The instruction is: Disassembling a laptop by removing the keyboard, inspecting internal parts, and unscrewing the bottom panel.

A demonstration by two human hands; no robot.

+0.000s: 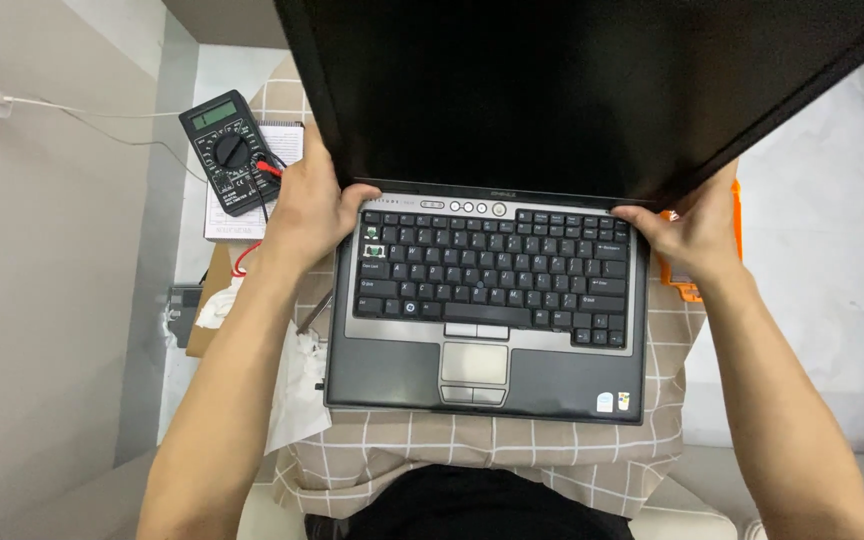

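Note:
An open grey laptop (392, 370) with a black keyboard lies on a checked beige cloth (472, 450). Its dark screen (572, 90) is tilted up toward me and fills the top of the view. My left hand (307, 205) grips the laptop's upper left corner near the hinge, thumb on the strip above the keys. At the upper right corner, by the other hinge, my right hand (687, 232) holds the laptop the same way. One key at the keyboard's left side looks missing or lifted.
A black multimeter (230, 150) with red and black leads rests on a white booklet at the left. A white cable (92, 115) runs to a wall plug. Crumpled white paper (297, 390) lies left of the laptop. An orange object (682, 285) shows behind my right hand.

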